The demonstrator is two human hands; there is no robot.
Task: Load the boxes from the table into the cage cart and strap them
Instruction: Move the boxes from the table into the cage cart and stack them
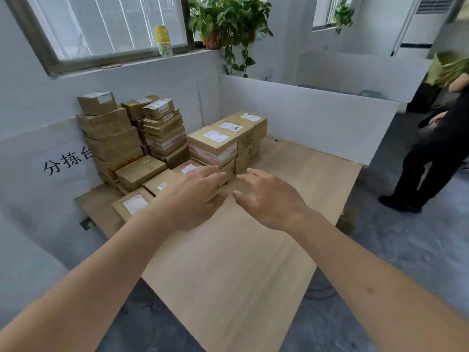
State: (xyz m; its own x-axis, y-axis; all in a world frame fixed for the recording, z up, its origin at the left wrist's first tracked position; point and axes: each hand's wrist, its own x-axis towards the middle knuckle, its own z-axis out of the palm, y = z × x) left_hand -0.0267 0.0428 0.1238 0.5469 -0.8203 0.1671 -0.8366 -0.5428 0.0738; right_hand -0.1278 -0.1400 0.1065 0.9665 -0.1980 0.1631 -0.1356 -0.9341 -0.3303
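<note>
Reaching hands (228, 196) over wooden table (253, 250), stacked boxes (152, 138), windowed room

Both bare forearms extend forward, palms down. Left hand (193, 196) and right hand (269, 196) lie side by side, apart, fingers straight and slightly spread, holding nothing.

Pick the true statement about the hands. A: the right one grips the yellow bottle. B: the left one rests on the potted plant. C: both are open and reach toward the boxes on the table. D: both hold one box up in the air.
C: the left hand and right hand are spread open over the table, holding nothing, by the boxes.
</note>
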